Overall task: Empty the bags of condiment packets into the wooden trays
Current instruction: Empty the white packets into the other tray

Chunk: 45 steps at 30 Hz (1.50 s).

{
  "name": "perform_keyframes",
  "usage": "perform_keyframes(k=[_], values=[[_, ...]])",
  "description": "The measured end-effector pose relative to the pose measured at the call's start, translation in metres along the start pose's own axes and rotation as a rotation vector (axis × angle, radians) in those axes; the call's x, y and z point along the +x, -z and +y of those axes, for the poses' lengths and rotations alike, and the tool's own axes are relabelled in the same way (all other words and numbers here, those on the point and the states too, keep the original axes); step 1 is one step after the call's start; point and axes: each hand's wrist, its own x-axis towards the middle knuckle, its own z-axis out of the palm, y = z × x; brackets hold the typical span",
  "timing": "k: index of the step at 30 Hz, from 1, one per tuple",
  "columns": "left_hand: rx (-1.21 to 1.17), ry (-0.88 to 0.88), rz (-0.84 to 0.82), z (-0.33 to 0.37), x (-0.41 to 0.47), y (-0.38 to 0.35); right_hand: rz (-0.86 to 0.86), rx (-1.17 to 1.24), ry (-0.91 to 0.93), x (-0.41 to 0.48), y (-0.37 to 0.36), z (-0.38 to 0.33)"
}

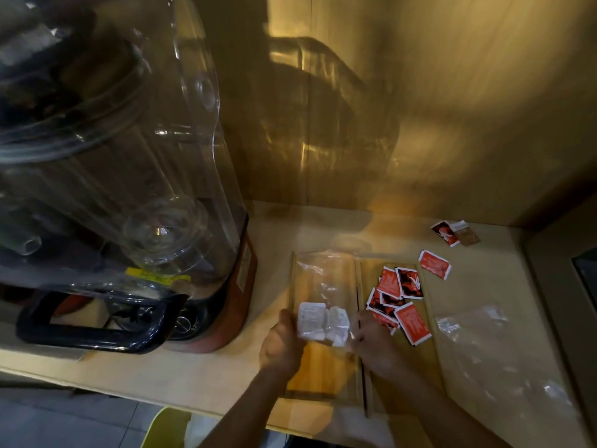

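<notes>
Both hands hold a clear plastic bag [326,279] over the left wooden tray [323,370]. My left hand [281,344] grips its left edge and my right hand [371,341] grips its right edge. White condiment packets [323,321] sit bunched inside the bag between my hands. The right wooden tray [420,360] holds several red and black packets [397,302]. A divider [358,295] separates the two trays.
A large blender with a clear cover [129,195] and red base stands at the left. An empty clear bag [497,350] lies at the right. Loose red packets [434,264] and a brown one [465,234] lie beyond the trays, near the wooden back wall.
</notes>
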Motion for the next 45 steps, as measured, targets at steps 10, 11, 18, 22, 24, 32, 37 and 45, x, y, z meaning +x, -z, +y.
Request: perform_keyframes(k=[10, 11, 18, 22, 24, 32, 37, 45], values=[[-0.371, -0.213, 0.079, 0.021, -0.009, 0.054, -0.077, 0.399, 0.028, -0.014, 0.049, -0.046], [-0.372, -0.228, 0.067, 0.021, -0.01, 0.057, -0.083, 0.411, 0.03, -0.016, 0.053, -0.049], [-0.484, -0.234, -0.012, 0.032, -0.021, 0.065, -0.126, 0.397, 0.008, -0.022, 0.067, -0.059], [-0.585, -0.253, -0.04, 0.041, -0.029, 0.071, -0.119, 0.453, -0.003, -0.026, 0.071, -0.065], [-0.614, -0.252, -0.031, 0.044, -0.03, 0.074, -0.111, 0.486, 0.004, -0.027, 0.074, -0.068], [-0.631, -0.218, 0.044, 0.054, -0.03, 0.079, -0.133, 0.461, 0.072, -0.028, 0.08, -0.078], [-0.631, -0.225, 0.086, 0.06, -0.032, 0.084, -0.132, 0.472, 0.077, -0.027, 0.081, -0.082], [-0.562, -0.287, 0.124, 0.072, -0.029, 0.096, -0.129, 0.557, 0.094, -0.03, 0.092, -0.09]])
